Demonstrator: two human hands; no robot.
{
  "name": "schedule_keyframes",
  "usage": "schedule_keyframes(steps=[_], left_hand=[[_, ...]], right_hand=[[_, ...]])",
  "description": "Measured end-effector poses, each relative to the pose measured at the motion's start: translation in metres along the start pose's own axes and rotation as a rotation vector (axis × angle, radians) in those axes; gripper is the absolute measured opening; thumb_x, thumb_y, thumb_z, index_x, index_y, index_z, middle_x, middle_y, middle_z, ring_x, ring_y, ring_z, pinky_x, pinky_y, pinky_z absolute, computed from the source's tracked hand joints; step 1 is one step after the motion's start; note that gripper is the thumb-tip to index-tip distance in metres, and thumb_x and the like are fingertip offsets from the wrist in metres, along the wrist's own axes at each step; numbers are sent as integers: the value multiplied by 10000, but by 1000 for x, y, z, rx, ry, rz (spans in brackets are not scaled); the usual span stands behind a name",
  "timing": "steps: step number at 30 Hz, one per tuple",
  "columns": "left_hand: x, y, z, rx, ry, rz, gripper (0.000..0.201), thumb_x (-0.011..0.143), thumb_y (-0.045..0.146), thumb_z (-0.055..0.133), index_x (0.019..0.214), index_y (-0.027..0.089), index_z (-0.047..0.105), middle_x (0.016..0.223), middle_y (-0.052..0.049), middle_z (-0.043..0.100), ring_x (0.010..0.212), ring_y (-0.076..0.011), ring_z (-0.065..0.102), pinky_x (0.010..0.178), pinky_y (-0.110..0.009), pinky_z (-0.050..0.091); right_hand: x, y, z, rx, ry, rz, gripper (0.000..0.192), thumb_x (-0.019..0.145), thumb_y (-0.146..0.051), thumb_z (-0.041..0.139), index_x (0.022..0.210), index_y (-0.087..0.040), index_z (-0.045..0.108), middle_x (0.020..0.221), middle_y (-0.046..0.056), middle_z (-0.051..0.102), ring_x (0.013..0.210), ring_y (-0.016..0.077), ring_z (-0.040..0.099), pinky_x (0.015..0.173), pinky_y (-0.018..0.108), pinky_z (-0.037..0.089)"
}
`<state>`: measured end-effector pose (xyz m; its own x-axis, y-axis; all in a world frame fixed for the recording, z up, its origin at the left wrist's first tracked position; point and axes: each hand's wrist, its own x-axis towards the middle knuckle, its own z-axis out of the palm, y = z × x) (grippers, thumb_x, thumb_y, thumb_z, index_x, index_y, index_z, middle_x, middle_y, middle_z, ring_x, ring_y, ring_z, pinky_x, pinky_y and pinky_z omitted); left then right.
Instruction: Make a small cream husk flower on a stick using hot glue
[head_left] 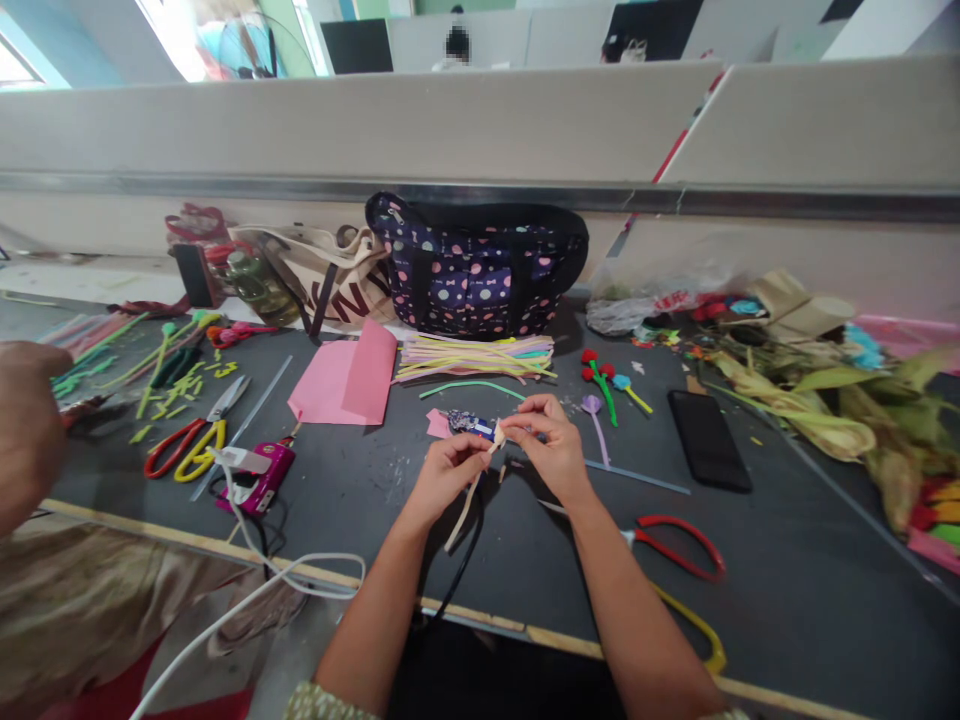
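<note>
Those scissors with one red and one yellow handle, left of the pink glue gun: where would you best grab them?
Probably by the handle loops of the scissors, coming from above at the near-left end. They lie flat with the loops open and toward the table edge, while the blades point away toward the bags.

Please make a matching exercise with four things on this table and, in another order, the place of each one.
Things:
1. black phone
2. pink paper
3. dotted bag
4. pale strip

Places:
A. against the back wall
B. held between the left hand and right hand
C. flat, right of the hands
D. folded, left of the hands

Pairs: 1-C, 2-D, 3-A, 4-B
</note>
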<state>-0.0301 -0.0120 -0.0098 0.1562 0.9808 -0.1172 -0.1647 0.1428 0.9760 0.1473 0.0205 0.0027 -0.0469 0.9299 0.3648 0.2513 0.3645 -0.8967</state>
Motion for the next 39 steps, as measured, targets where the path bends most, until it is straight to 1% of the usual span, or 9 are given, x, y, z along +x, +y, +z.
schedule_keyframes(steps=[2, 5, 10, 17, 21, 24, 30, 35, 39], left_hand=[[0, 1, 0, 1, 3, 3, 266, 702, 363, 797, 843, 143, 743, 621, 3, 608, 464, -56, 394, 461, -198, 284], [0, 2, 2, 13, 14, 9, 258, 713, 369, 788, 834, 146, 742, 608, 6, 606, 461, -57, 394, 466, -202, 291], [-1, 2, 2, 14, 37, 37, 253, 724, 373, 784, 833, 149, 739, 616, -3, 617, 475, -63, 407, 477, -207, 300], [-2, 1, -1, 18, 87, 118, 231, 742, 379, 778, 815, 164, 738, 611, 2, 586, 489, -69, 417, 476, -212, 306], [-1, -2, -2, -2, 86, 113, 240, 752, 382, 774, 818, 157, 727, 586, 12, 565, 471, -62, 406, 462, -205, 289], [0, -5, -4, -9, 84, 100, 262, 755, 395, 771, 832, 148, 731, 627, -7, 617, 478, -63, 430, 461, -199, 294], [-1, -6, -7, -63, 77, 33, 291, 747, 401, 777, 879, 143, 746, 701, -46, 704, 566, -104, 566, 554, -211, 397], [-1, -2, -3, -94, 68, 13, 273, 724, 387, 794, 830, 140, 746, 664, -37, 690, 582, -110, 583, 605, -223, 428], [-1, -1, -1, -73, 51, 8, 230, 729, 355, 789, 807, 145, 737, 637, -15, 658, 551, -86, 543, 566, -202, 391]], right_hand=[[0, 0, -2, 12, 0, 3, 138, 800, -310, 704, 910, -275, 780, 969, 43, 544, 888, 176, 544, 710, 294, 478], [0, 1, -6, 30, 31, 20, 219, 821, -311, 688, 1027, -279, 753, 979, 28, 539, 758, 134, 503, 685, 285, 453], [-3, 1, -9, 56, 100, 27, 99, 841, -306, 669, 885, -242, 732, 899, 15, 542, 733, 132, 506, 645, 273, 414], [-8, -4, -7, 71, 122, -3, 104, 853, -322, 667, 846, -233, 721, 850, 22, 563, 760, 153, 527, 634, 276, 415], [-9, -3, -6, 101, 130, -1, 107, 858, -317, 664, 856, -226, 720, 829, 21, 590, 763, 157, 549, 654, 279, 422], [-9, -1, -5, 93, 131, 12, 133, 861, -338, 658, 858, -218, 716, 821, 22, 617, 778, 163, 568, 680, 282, 436], [-9, -2, -3, 104, 102, 22, 153, 878, -343, 636, 869, -213, 716, 819, 21, 638, 751, 155, 566, 668, 275, 433], [-11, -3, -4, 156, 83, -24, 122, 886, -308, 640, 949, -238, 718, 929, 32, 620, 816, 155, 578, 688, 275, 445], [-11, -4, -5, 126, 33, -59, 147, 882, -301, 652, 997, -249, 727, 959, 33, 583, 798, 140, 549, 692, 275, 443]])
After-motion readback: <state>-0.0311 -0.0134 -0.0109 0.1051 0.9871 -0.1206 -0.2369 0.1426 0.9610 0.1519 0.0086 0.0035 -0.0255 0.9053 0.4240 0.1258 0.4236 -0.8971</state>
